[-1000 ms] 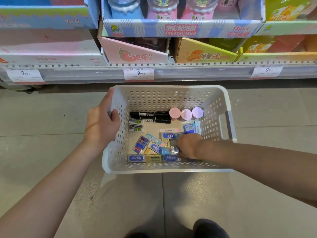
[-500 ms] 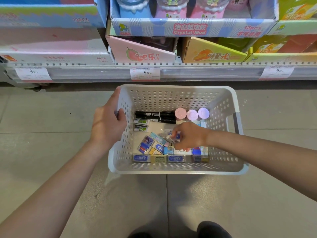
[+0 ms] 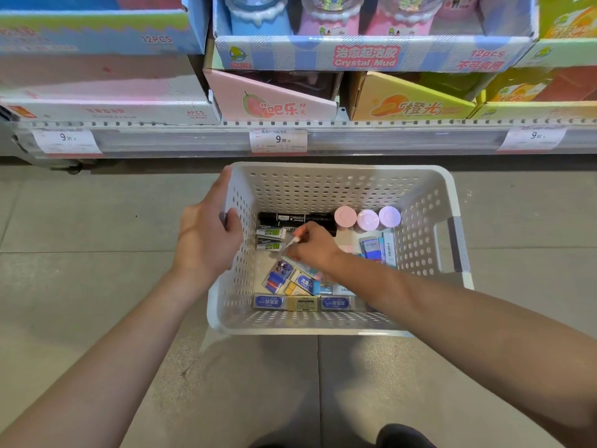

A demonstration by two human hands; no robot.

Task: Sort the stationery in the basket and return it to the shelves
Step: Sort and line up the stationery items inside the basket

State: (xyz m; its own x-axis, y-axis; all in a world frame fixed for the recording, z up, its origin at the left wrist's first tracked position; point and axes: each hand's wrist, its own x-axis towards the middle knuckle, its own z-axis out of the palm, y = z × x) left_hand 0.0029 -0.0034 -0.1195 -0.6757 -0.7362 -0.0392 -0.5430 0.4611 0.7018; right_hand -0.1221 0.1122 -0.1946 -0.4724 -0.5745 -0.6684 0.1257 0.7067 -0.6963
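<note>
Head view looks down past your arms at a store shelf (image 3: 323, 142) that runs across the top of the frame, with price tags clipped along its front edge and cardboard display boxes stacked on it; the middle one is a blue checked box (image 3: 371, 56) marked Crystal Mud. Below the shelf lies a grey tiled floor (image 3: 80, 253).

Your white perforated basket (image 3: 429, 221) sits in front of you, held above the floor. Your left hand (image 3: 206, 244) grips its left wall, thumb inside the basket and fingers wrapped over the rim outside.

Inside the basket, two black markers (image 3: 287, 218) lie side by side along the far wall, and just to their right three round caps (image 3: 367, 219), pink and lilac, stand in a row touching one another. Two green-labelled erasers (image 3: 270, 232) lie near the left wall, just in front of the markers. Blue-labelled erasers (image 3: 268, 301) line the near wall, with more small packets piled loosely behind them, and a tall blue packet (image 3: 371, 248) leans by the right wall.

Your right hand (image 3: 311, 245) reaches into the middle of the basket with fingers curled together, pinching a small pale item (image 3: 292, 242) that sticks out from your fingertips; what it is you cannot tell from this angle.
</note>
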